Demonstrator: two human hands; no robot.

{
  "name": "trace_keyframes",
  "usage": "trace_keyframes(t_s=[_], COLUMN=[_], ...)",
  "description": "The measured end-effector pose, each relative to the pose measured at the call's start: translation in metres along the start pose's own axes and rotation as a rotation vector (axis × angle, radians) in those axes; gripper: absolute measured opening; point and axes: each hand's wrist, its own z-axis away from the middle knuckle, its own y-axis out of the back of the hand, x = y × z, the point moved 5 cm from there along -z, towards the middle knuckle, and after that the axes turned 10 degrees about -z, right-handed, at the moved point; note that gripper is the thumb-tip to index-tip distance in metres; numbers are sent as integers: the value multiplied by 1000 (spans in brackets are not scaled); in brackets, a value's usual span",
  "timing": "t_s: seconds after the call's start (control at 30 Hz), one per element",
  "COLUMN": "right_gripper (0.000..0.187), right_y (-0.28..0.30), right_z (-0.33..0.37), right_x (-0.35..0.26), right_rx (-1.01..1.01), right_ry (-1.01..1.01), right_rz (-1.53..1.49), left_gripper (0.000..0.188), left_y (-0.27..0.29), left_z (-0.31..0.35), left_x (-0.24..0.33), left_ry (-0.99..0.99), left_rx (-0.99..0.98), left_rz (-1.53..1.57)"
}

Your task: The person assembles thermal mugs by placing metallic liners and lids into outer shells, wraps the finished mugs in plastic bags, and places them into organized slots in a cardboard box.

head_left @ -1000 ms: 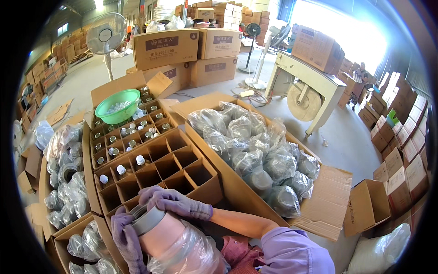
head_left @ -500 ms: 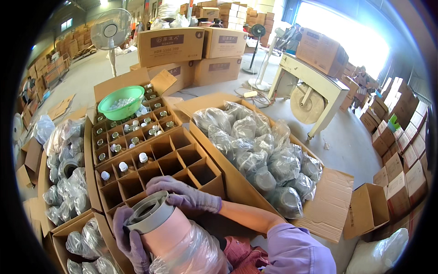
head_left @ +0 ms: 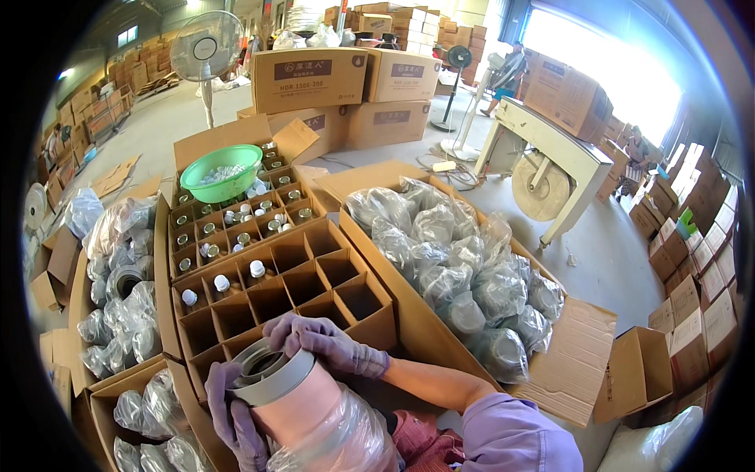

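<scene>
By the divided carton's (head_left: 378, 323) near edge and open cells (head_left: 268, 299), I hold the pink cylinder (head_left: 297, 403): left hand (head_left: 237, 421) half-curled, right hand (head_left: 326, 346) bent tighter now.

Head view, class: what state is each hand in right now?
Left hand: curled, holding the pink cylinder at its grey rim.
Right hand: curled, holding that same grey rim.

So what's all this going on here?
Someone's gloved left hand and gloved right hand are holding a pink cylinder around its grey collar; clear plastic covers its lower part. Just beyond it stands a divided carton with three white-capped bottles showing, many of its compartments empty. To the right, an open carton is filled with plastic-wrapped grey pieces. Further back, a green basin of small items sits over more bottles.
</scene>
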Motion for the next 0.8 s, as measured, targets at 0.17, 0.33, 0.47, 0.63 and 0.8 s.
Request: trace_keyframes(t_s=[0.17, 0.33, 0.47, 0.63, 0.8], right_gripper=[44, 85, 91, 95, 76], right_y=[-3, -45, 45, -21, -10], right_z=[-8, -26, -3, -23, -39], right_x=[-17, -34, 2, -49, 6], right_rx=[-66, -315, -198, -249, -11], right_ry=[-160, 149, -102, -96, -178], right_rz=[324, 718, 724, 415, 38], left_gripper=[60, 62, 58, 63, 79], left_y=[2, -18, 15, 3, 5], left_z=[-15, -13, 5, -11, -47], left_x=[-7, -48, -27, -13, 0], left_ry=[68, 255, -217, 329, 3], left_rx=[202, -97, 45, 37, -137], left_rz=[435, 717, 541, 404, 264])
